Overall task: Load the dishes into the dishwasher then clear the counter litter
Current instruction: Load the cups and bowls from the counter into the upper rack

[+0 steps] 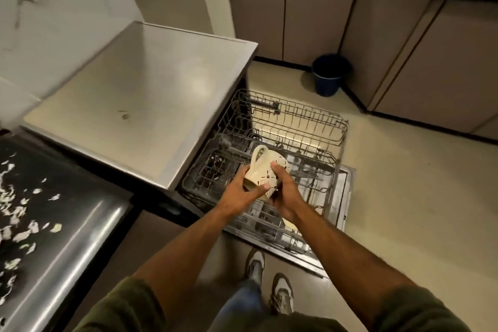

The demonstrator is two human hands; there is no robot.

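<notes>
A cream mug (262,167) with dark line marks is held tilted above the open dishwasher, its handle pointing up and left. My left hand (244,190) grips its lower end with thumb and fingers curled round it. My right hand (285,191) holds its right side, the index finger lying across the mug. Below them the lower wire rack (215,175) is pulled out over the dropped door (346,197). The upper wire rack (301,118) is also pulled out and looks bare. Scraps of pale litter (24,226) lie scattered on the dark counter (67,186) at left.
The dishwasher's steel top (151,81) stands left of the racks. A blue bucket (328,75) sits on the floor by beige cabinets (404,62). A steel edge (67,259) borders the dark counter. My feet (269,280) stand just before the dropped door.
</notes>
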